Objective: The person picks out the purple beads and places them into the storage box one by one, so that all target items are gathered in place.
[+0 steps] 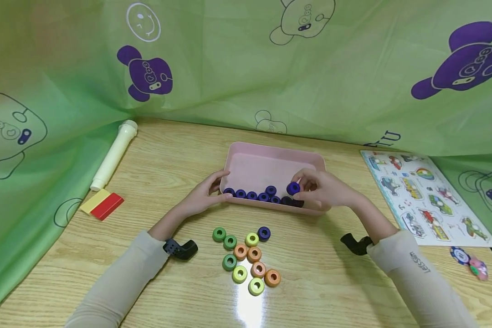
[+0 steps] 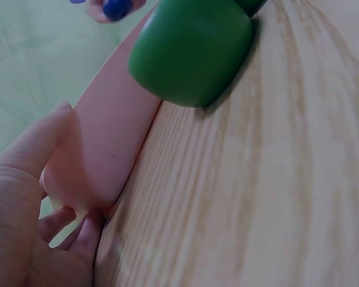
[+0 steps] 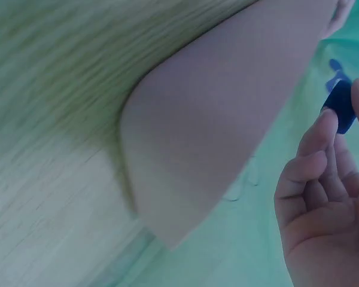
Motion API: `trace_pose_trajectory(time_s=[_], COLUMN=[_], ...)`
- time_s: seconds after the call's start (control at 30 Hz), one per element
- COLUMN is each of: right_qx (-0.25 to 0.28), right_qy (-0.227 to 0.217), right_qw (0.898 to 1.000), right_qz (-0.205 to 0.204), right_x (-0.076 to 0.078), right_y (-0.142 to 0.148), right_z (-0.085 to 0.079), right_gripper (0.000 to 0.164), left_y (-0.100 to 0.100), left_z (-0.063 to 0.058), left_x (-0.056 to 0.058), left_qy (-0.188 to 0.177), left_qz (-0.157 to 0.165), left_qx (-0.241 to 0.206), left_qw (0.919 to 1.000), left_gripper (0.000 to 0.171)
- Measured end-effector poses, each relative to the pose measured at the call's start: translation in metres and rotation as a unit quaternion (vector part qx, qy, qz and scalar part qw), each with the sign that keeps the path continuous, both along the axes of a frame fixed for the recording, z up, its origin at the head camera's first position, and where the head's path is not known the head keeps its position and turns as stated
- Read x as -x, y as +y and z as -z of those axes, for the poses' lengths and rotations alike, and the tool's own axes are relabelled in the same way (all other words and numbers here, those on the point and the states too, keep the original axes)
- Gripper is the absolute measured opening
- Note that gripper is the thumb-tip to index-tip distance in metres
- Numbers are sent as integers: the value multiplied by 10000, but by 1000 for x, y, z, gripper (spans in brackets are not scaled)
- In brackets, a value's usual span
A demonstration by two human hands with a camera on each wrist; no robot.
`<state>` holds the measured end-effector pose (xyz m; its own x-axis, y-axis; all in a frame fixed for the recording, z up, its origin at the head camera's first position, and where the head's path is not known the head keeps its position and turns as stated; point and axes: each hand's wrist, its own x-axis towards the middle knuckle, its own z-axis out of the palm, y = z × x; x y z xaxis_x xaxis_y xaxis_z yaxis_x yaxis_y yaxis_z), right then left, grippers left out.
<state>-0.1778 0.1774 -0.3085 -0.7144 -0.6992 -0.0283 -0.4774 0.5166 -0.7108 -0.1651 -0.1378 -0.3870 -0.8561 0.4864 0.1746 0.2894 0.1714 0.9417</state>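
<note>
A shallow pink tray (image 1: 270, 207) stands on the table, with several dark blue beads (image 1: 252, 195) along its near wall. My left hand (image 1: 202, 196) grips the tray's left end, thumb at the near rim and fingers round the corner. Between thumb and fingertips, my right hand (image 1: 325, 187) pinches one dark blue bead (image 1: 293, 188) over the tray's right part. In the right wrist view this bead (image 3: 342, 107) is held above the rim. Two black-looking beads (image 1: 287, 201) lie below that hand, one partly hidden by it.
Loose green beads (image 1: 229, 262), yellow beads (image 1: 256, 286), orange beads (image 1: 272, 277) and a blue bead (image 1: 264, 233) lie in front of the tray. At left are a white microphone-shaped stick (image 1: 115, 155) and a yellow-red piece (image 1: 102, 204). A picture puzzle board (image 1: 428, 198) and small trinkets (image 1: 469, 262) lie right.
</note>
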Motion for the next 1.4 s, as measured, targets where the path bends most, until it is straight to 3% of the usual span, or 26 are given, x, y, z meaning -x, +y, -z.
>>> trace_pose_trajectory(time_s=[0.27,0.47,0.67,1.0,1.17,1.4], right_qx=[-70,-213,-565,-631,-581,-688], right_qy=[214,180,114,-25,-234,-156], right_qw=[9997,9995,9982,9979,9978,9970], right_qz=[86,-132,-155,-145,-194,-330], right_x=[39,51,55,55,55,52], right_y=[14,12,10,4,3,1], right_z=[35,48,55,54,53,51], right_gripper=[26,25,28,31,26,17], left_y=[0,1,2,1,0,0], left_z=[0,-2,-2,-2,-2,-1], left_x=[-1,-2,-2,-2,-2,-1], left_qy=[-20,-31,-24,-43,-77,-19], left_qz=[-20,-32,-22,-28,-40,-46], left_qx=[23,28,1,-2,13,39], left_qw=[10000,10000,10000,10000,10000,10000], left_gripper=[59,58,58,58,58,58])
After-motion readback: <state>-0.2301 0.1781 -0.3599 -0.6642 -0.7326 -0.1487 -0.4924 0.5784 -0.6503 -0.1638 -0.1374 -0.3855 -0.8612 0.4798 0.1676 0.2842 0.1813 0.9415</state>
